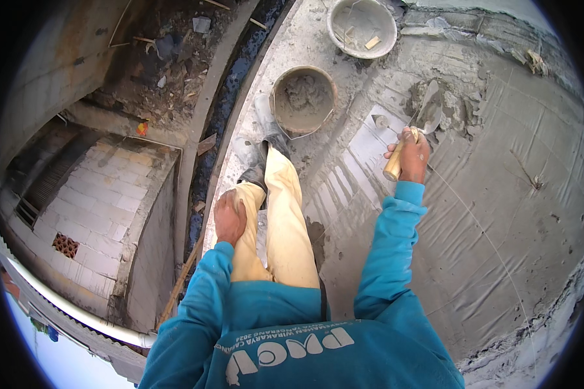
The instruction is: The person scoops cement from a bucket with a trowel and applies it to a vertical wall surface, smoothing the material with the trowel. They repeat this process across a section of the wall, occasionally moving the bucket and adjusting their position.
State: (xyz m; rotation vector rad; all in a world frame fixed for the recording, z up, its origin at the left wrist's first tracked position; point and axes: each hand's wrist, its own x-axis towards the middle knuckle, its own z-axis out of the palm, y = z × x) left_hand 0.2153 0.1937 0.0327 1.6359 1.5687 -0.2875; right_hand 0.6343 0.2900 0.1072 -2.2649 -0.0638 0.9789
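My right hand (412,155) is closed around the pale wooden handle (392,171) of a trowel. The trowel's metal blade (429,107) points away from me, over a heap of wet mortar (461,110). Just left of the blade, a small grey cone-shaped piece (381,121) lies on the pale slab. A thin string (477,223) runs from near my right hand toward the lower right. My left hand (230,217) rests on my left knee, its fingers laid over the cream trouser leg (245,249) and holding nothing.
A bucket of mortar (304,97) stands past my rubber boots (276,129); beyond it is a pale basin (362,29) with scraps inside. Smeared wet mortar (493,188) spreads across the right. Left of my feet, the ledge drops to a dark water channel (230,84) and a block wall (100,194).
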